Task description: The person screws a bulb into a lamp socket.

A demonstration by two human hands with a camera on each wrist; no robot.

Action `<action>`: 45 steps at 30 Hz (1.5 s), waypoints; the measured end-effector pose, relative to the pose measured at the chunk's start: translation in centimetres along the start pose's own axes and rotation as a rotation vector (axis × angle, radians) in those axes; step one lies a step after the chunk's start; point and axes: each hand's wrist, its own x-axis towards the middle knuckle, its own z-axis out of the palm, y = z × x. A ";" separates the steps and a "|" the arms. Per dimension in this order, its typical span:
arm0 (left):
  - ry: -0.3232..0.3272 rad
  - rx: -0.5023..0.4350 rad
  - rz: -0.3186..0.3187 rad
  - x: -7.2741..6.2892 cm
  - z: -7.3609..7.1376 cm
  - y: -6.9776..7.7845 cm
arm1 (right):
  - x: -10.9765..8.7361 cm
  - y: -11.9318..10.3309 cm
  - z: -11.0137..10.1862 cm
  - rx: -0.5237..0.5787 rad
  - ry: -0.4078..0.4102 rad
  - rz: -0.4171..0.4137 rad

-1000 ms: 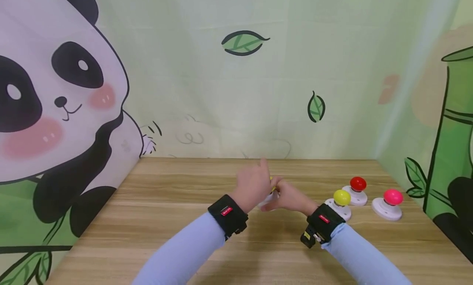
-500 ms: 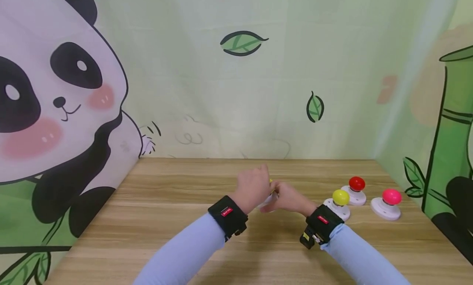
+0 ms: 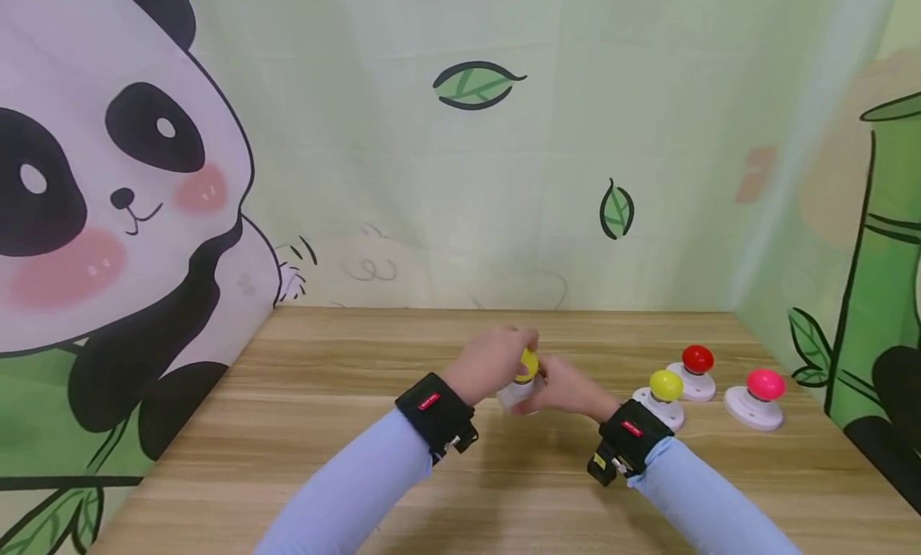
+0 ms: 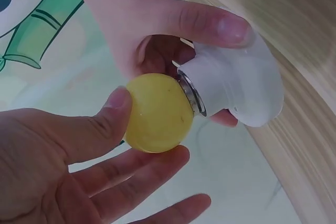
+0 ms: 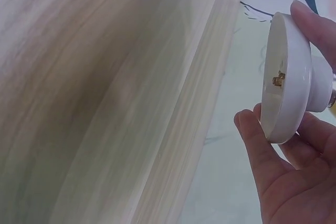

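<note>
My left hand (image 3: 489, 363) has its thumb and fingertips against a yellow light bulb (image 4: 160, 114), pinching it from the sides. The bulb's metal collar sits at the mouth of a white lamp socket (image 4: 252, 82); how deep its thread goes is hidden. My right hand (image 3: 568, 387) grips that socket by its round base, thumb on one side and fingers on the other. In the right wrist view the hollow underside of the socket (image 5: 286, 87) shows a brass-coloured screw or contact. Both hands hold the pieces above the table, with the bulb and socket tilted.
On the wooden table (image 3: 324, 475), to the right, stand three white sockets with bulbs: yellow (image 3: 665, 385), red (image 3: 697, 359) and pink (image 3: 766, 385). The yellow one is close to my right wrist. A printed panda backdrop (image 3: 360, 179) closes off the back and sides.
My left hand has turned at the wrist; its raised thumb has come down, and more of the yellow bulb shows. The right hand keeps its grip on the socket in about the same place.
</note>
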 end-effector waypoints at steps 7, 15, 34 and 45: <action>-0.067 -0.048 -0.029 -0.2 -0.6 0.1 | 0.0 -0.2 0.2 -0.008 -0.003 0.034; 0.073 0.026 -0.159 0.0 -0.5 0.5 | -0.1 -0.3 0.3 -0.009 0.019 -0.034; 0.150 0.312 -0.289 -0.3 1.2 1.6 | -0.2 -0.6 0.5 -0.011 0.043 0.012; 0.102 0.301 -0.252 -0.2 0.8 1.5 | -0.2 -0.7 0.4 -0.009 0.014 -0.019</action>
